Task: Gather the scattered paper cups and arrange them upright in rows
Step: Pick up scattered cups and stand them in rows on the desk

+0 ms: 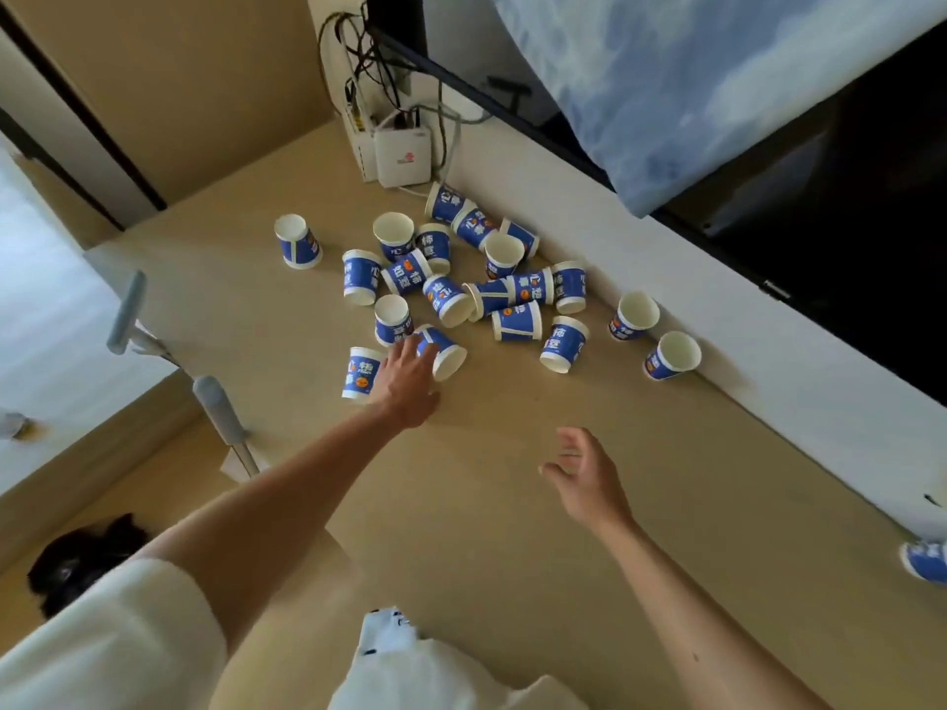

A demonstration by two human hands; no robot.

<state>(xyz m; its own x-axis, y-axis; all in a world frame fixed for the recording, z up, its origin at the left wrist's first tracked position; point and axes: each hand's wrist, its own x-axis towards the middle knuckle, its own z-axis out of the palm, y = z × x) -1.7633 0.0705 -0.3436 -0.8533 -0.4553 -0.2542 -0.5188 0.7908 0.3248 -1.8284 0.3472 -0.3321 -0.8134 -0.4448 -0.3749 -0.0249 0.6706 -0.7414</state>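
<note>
Several blue-and-white paper cups lie scattered on the beige table [512, 504], most of them in a heap [461, 279] near the wall. My left hand [407, 381] reaches into the near edge of the heap, fingers spread over a tipped cup [447, 353], with another cup [358, 374] just to its left. Whether the fingers curl round the cup is not visible. My right hand [587, 476] hovers above bare table, fingers loosely bent, holding nothing. Two cups [633, 316] [671, 356] lie apart to the right by the wall. One cup [297, 241] stands upside down at the far left.
A white router [402, 156] with tangled cables sits at the table's far end. A dark TV screen [845, 258] and a blue-white cloth [717, 69] hang above the wall side. One more cup [927, 561] lies at the right edge. A grey stand [220, 412] is left of the table.
</note>
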